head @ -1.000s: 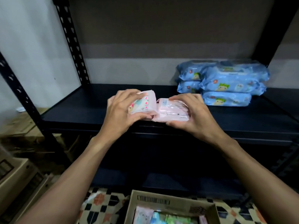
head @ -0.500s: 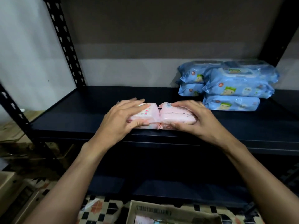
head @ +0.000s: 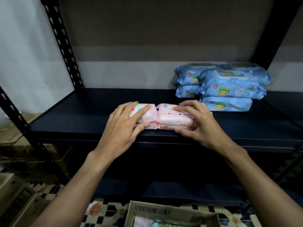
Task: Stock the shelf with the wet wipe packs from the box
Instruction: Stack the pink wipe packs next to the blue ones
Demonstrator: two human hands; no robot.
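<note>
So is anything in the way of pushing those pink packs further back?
Nothing visible. The left hand and right hand hold the pink packs at the front edge of the shelf, with bare board behind them to the wall. The blue packs sit further back, to the right.

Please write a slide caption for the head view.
Left hand and right hand hold pink plastic wet wipe packs on dark metal shelf near blue packs.

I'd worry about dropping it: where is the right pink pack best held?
Across its short width, from the front: the right pink pack lies flat, long side along the shelf edge. The right hand does so, thumb at the near edge, fingers over the top.
</note>
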